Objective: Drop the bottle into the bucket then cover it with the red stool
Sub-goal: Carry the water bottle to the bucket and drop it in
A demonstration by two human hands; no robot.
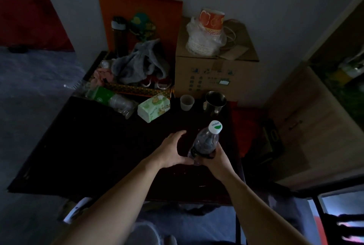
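Right hand (213,158) grip closed around the bottle (205,142) base; left hand (174,150) spread wide, thumb touching it, above the tabletop (98,146).

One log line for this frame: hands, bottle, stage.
stage: bottle in hand | right hand: grips bottle base | left hand: open beside it | bucket: not visible

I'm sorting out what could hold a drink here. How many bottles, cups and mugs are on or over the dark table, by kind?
Bottles: 2, one held upright in the right hand (bottle), one lying on its side
Small plastic cups: 1
Metal mugs: 1
Total: 4
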